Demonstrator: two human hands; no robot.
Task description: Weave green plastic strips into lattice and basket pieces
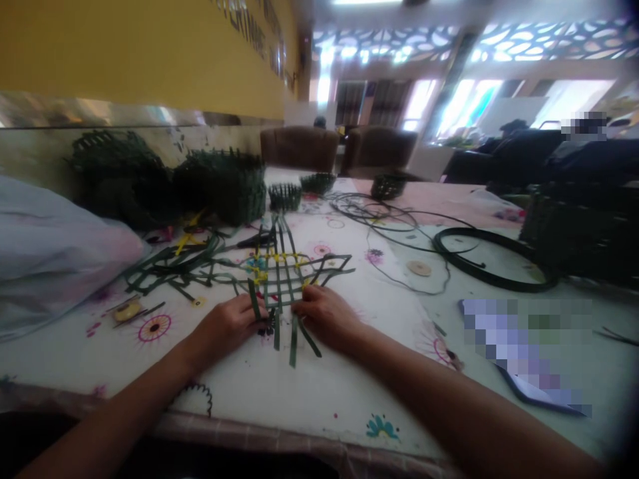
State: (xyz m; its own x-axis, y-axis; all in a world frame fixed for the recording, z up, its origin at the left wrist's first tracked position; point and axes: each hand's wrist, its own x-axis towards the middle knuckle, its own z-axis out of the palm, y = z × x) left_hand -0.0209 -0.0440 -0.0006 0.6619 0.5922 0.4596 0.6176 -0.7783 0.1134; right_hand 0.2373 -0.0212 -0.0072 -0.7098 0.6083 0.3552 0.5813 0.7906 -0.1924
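Woven green baskets [219, 187] stand at 10 o'clock; the green strip lattice [282, 283], its centre woven and yellow-clipped, its ends unwoven, lies on the tabletop [309, 399] at 12 o'clock, pinched by the left hand [224, 327] and right hand [324, 318]; a black coil [492, 259] lies at 3 o'clock.

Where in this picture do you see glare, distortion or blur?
Head view: windows blown out by glare, table edge curved by lens distortion, a pixelated patch at right; left hand and right hand fairly sharp.

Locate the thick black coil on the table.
In the head view, the thick black coil lies right of the right hand, just beside a dark woven basket.
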